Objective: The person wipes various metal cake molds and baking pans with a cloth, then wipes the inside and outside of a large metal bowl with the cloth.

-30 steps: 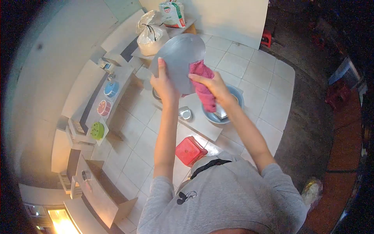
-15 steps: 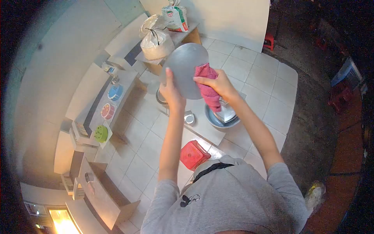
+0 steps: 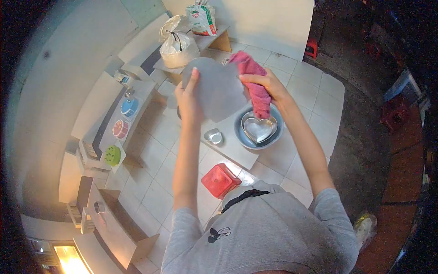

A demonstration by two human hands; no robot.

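My left hand [image 3: 188, 93] grips the left edge of a grey metal heart-shaped pan [image 3: 218, 93], thumb up along its flat face. The pan is raised in front of me, tilted and slightly blurred. In my right hand [image 3: 269, 86] is a bunched pink cloth [image 3: 255, 80], close by the pan's right edge; whether the cloth touches it I cannot tell. Below the right hand, a grey-blue basin [image 3: 239, 137] holds shiny heart-shaped pans [image 3: 259, 130], one inside another. Left of the basin, a small silver tin [image 3: 213, 136] lies on the low table [image 3: 235, 153].
A red plastic stool [image 3: 221, 180] stands just before me. Tied plastic bag [image 3: 179, 50] and printed sack [image 3: 201, 20] sit on a bench at the back. Blue [image 3: 129, 107], pink [image 3: 120, 129] and green [image 3: 112, 155] round items line the left shelf.
The pan has turned, so its heart outline shows. My right hand and the cloth have shifted up and right, uncovering more of the basin's pans. My left hand has moved slightly left.
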